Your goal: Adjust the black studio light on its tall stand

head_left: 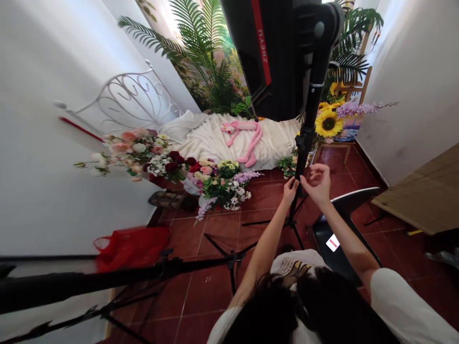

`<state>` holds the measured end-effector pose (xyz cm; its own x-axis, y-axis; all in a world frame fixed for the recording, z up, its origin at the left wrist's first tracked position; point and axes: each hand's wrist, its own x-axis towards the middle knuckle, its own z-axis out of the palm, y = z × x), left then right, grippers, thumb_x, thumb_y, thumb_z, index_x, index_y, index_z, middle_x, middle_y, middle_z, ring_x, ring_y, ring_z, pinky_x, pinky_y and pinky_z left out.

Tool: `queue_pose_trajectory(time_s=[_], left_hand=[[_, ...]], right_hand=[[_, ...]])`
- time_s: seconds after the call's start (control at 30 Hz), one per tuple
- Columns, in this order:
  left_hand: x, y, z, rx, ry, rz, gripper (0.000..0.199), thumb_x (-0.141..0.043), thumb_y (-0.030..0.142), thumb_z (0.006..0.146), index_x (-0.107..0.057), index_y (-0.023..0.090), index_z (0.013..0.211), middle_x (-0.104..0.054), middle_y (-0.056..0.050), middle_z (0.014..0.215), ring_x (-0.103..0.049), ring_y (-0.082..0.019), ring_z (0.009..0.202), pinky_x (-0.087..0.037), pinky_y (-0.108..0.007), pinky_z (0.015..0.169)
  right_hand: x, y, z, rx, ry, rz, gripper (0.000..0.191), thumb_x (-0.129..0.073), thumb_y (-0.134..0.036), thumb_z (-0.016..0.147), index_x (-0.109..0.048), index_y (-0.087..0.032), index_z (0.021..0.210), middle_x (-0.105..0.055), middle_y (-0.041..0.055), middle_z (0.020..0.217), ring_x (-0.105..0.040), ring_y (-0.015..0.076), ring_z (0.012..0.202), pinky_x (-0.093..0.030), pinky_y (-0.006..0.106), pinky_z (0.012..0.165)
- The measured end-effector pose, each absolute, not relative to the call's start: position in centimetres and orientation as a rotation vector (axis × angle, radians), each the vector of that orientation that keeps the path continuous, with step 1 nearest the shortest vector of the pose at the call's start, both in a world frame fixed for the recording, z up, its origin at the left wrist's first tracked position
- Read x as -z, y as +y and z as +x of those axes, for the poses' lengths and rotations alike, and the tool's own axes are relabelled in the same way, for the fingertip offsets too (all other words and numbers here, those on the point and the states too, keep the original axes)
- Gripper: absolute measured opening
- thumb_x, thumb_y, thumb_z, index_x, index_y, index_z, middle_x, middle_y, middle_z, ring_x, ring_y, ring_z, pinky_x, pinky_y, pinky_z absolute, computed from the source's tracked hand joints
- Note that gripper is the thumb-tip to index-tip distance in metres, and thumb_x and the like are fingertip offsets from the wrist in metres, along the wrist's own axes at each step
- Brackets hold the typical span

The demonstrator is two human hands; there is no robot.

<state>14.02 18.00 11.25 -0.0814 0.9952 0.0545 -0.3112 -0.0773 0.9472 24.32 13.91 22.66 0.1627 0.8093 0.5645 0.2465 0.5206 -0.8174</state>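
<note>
Red tiles (220,225) lie below the fingers; pole (302,161) is clamped by left hand (289,192); right hand (320,185) is held with fingers parted; leftward red bag's (136,246) contents are hidden.

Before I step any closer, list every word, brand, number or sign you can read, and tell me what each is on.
"ZHEYU": on the red strip of the black panel atop the black stand.
White label on the chair: too small to read.
Print on the shirt: too blurred to read.
Pale mark on the floor: too small to tell whether it is writing.
</note>
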Motion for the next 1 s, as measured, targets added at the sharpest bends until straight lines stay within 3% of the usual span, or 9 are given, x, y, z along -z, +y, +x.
queue_pose_trajectory(time_s=[0.07, 0.17, 0.27, 0.4, 0.5, 0.73, 1.0], left_hand=[[-11.2, 17.9, 14.0, -1.434, 0.976, 1.008, 0.065, -0.069, 0.078, 0.065, -0.068, 0.016, 0.082, -0.065, -0.001, 0.074, -0.055, -0.011, 0.067, -0.045, -0.022, 0.064], [-11.0, 17.9, 13.9, -1.426, 0.955, 1.053, 0.065, -0.066, 0.079, 0.069, -0.068, 0.015, 0.081, -0.065, -0.002, 0.074, -0.053, -0.01, 0.064, -0.043, -0.021, 0.06], [-10.9, 17.9, 13.9, -1.418, 0.959, 1.048, 0.065, -0.066, 0.079, 0.069, -0.068, 0.015, 0.081, -0.066, -0.002, 0.074, -0.053, -0.01, 0.063, -0.043, -0.021, 0.059], [-10.8, 18.0, 13.9, -1.418, 0.925, 1.021, 0.063, -0.067, 0.077, 0.069, -0.069, 0.015, 0.082, -0.066, -0.003, 0.075, -0.053, -0.01, 0.064, -0.042, -0.022, 0.058], [-11.0, 18.0, 13.9, -1.41, 0.934, 1.024, 0.063, -0.067, 0.077, 0.069, -0.069, 0.015, 0.082, -0.066, -0.003, 0.075, -0.053, -0.01, 0.064, -0.043, -0.022, 0.059], [-11.3, 17.7, 13.8, -1.422, 0.981, 1.047, 0.061, -0.065, 0.077, 0.072, -0.07, 0.017, 0.082, -0.069, -0.004, 0.079, -0.057, -0.013, 0.069, -0.047, -0.023, 0.064], [-11.1, 17.8, 13.8, -1.415, 0.955, 1.001, 0.063, -0.062, 0.077, 0.075, -0.072, 0.015, 0.083, -0.071, -0.005, 0.078, -0.062, -0.014, 0.071, -0.05, -0.025, 0.065]], right_hand=[[-26.0, 16.0, 23.9, -0.445, -1.426, -0.856, 0.055, -0.079, -0.041, 0.075, -0.048, -0.028, 0.118, -0.052, 0.0079, 0.117, -0.06, 0.024, 0.101, -0.058, 0.045, 0.088], [-29.9, 19.0, 23.1, -0.378, -1.513, -0.651, 0.082, -0.085, -0.046, 0.069, -0.039, -0.027, 0.134, -0.049, 0.0119, 0.13, -0.055, 0.0271, 0.121, -0.056, 0.047, 0.093], [-32.2, 21.8, 22.5, -0.552, -1.671, -0.517, 0.088, -0.084, -0.055, 0.069, -0.037, -0.026, 0.138, -0.059, 0.0106, 0.123, -0.063, 0.0219, 0.11, -0.057, 0.041, 0.089], [-32.9, 24.5, 22.2, -0.792, -1.696, -0.425, 0.086, -0.084, -0.057, 0.068, -0.037, -0.027, 0.135, -0.068, 0.0019, 0.103, -0.068, 0.0132, 0.085, -0.058, 0.031, 0.074], [-32.4, 25.2, 22.1, -0.811, -1.662, -0.472, 0.08, -0.083, -0.058, 0.068, -0.041, -0.026, 0.129, -0.067, -0.0001, 0.097, -0.068, 0.0135, 0.079, -0.059, 0.031, 0.069], [-31.4, 25.1, 21.7, -0.511, -1.683, -0.629, 0.047, -0.076, -0.045, 0.079, -0.052, -0.021, 0.112, -0.065, 0.0057, 0.099, -0.068, 0.0225, 0.09, -0.061, 0.043, 0.078], [-31.0, 24.6, 20.7, -0.344, -1.561, -0.721, 0.041, -0.067, -0.034, 0.082, -0.051, -0.019, 0.117, -0.062, 0.0069, 0.102, -0.064, 0.0252, 0.099, -0.058, 0.048, 0.087]])
